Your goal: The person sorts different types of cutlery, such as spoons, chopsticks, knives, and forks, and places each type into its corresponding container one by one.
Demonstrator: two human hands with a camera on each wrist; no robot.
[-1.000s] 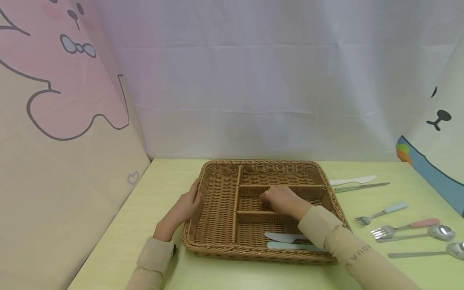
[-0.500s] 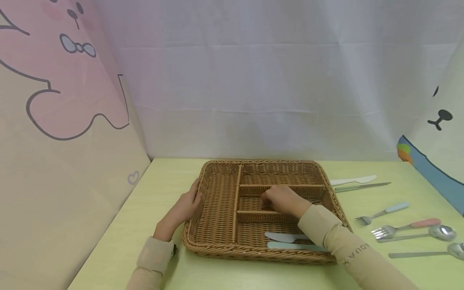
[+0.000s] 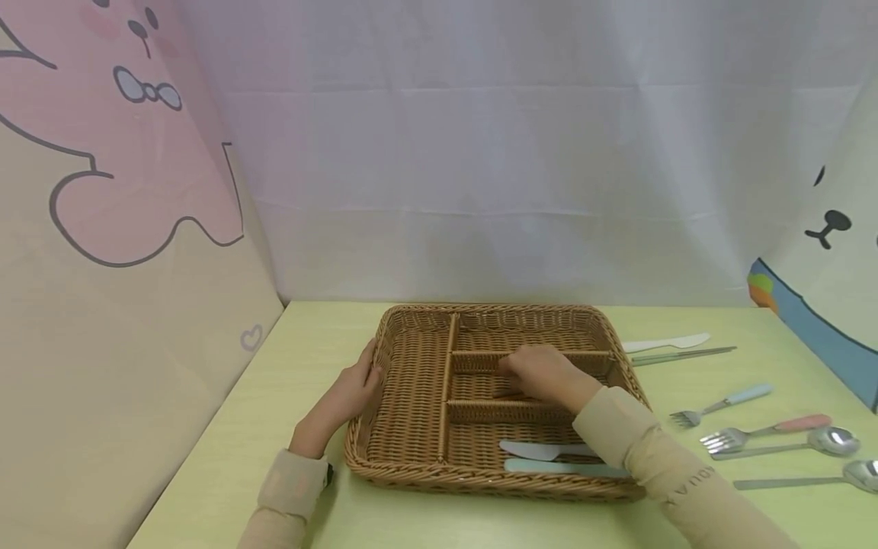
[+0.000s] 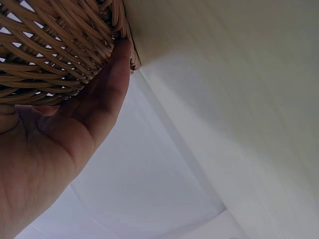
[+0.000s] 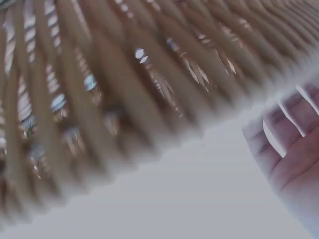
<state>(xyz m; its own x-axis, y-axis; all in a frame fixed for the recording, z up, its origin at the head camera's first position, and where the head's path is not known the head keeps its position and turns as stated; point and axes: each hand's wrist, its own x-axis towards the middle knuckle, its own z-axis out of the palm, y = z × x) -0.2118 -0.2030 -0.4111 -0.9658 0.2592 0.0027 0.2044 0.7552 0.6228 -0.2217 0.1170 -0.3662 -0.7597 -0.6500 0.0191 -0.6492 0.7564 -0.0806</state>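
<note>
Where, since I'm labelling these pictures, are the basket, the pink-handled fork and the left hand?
Basket (image 3: 411, 381), head view: bare floor of its left compartment.
Pink-handled fork (image 3: 764, 431), head view: metal neck.
Left hand (image 3: 351, 393), head view: back of the hand.

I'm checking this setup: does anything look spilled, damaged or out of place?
Nothing looks spilled or damaged. One mild oddity: the white knife lies outside the wicker tray, while another knife lies in its front compartment. The right hand hides part of the middle compartment.

We find ourselves in what looks like a small screened-off booth, with cartoon-printed hangings (image 3: 137, 198) and a creased pale sheet (image 3: 480, 152) enclosing a yellowish counter (image 3: 274, 366).
</note>
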